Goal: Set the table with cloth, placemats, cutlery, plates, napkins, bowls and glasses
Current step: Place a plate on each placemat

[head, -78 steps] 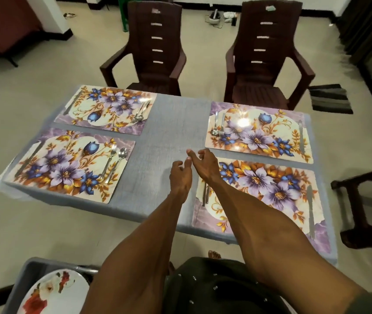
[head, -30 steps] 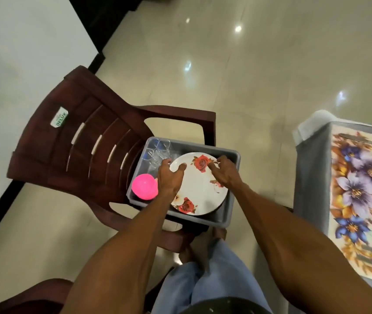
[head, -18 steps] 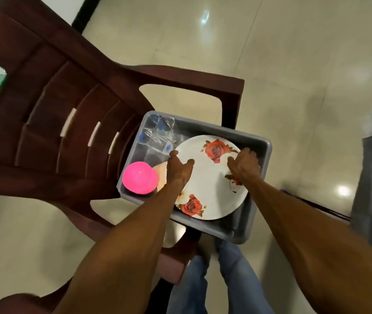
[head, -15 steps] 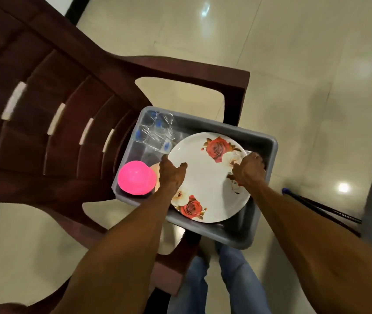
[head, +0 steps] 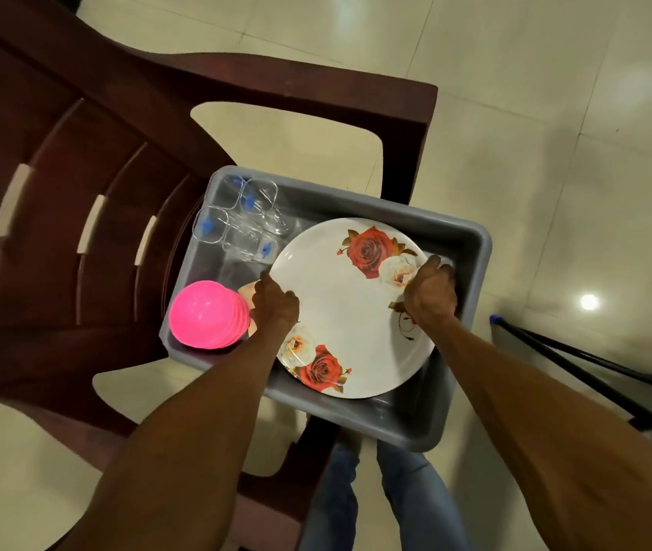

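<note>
Head view: turned from the table, left hand (head: 276, 302) and right hand (head: 429, 292) now grip the plate (head: 346, 308) in the tub (head: 471, 248), so plates come next.

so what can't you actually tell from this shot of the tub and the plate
All in the head view:
- How many plates lie under the top plate: it covers any stack.
- Fingertips of the left hand and right hand: curled over the plate's rim.
- Peach item beside the pink bowls: mostly hidden by the left hand and the bowls.
- Number of clear glasses: transparent, overlapping.
- Grey tub floor: covered by the plate.
- Table: outside the frame.
</note>
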